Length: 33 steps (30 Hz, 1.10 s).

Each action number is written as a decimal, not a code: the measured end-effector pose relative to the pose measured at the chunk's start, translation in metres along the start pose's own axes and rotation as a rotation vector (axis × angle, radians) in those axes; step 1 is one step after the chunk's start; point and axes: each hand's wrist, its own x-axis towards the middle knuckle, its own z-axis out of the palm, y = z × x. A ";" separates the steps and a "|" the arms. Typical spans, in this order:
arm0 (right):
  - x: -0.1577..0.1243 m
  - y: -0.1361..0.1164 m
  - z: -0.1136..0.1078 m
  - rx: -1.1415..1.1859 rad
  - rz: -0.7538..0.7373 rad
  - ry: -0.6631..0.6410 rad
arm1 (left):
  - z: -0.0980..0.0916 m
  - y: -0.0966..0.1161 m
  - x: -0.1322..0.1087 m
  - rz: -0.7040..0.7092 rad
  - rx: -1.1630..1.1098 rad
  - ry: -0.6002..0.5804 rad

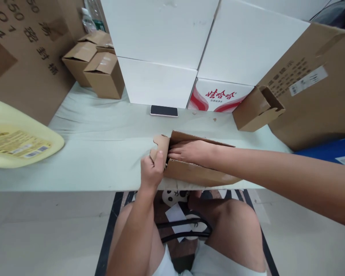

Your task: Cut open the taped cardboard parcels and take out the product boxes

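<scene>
A small brown cardboard box (198,174) lies on its side at the near edge of the pale table (97,153), its open end facing left. My left hand (151,170) is closed on the box's left end flap, thumb pressed on the flap. My right hand (189,150) reaches across from the right and lies inside the open box, fingers stretched flat against the cardboard. What is inside the box is hidden.
A phone (164,110) lies face up behind the box. White foam boxes (161,46) and a red-printed carton (218,96) line the back. Small cardboard boxes stand at back left (103,73) and right (257,109). A large carton (313,88) is right, a yellow jug (20,142) left.
</scene>
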 end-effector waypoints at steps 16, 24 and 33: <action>-0.092 -0.025 -0.027 -0.337 0.108 0.164 | 0.011 0.009 -0.003 -0.025 0.074 0.137; -0.104 -0.037 -0.024 -0.385 0.292 -0.077 | 0.009 0.007 0.000 -0.026 0.010 0.113; -0.084 -0.021 -0.044 -0.336 0.267 -0.176 | 0.005 0.008 0.001 0.036 0.030 -0.027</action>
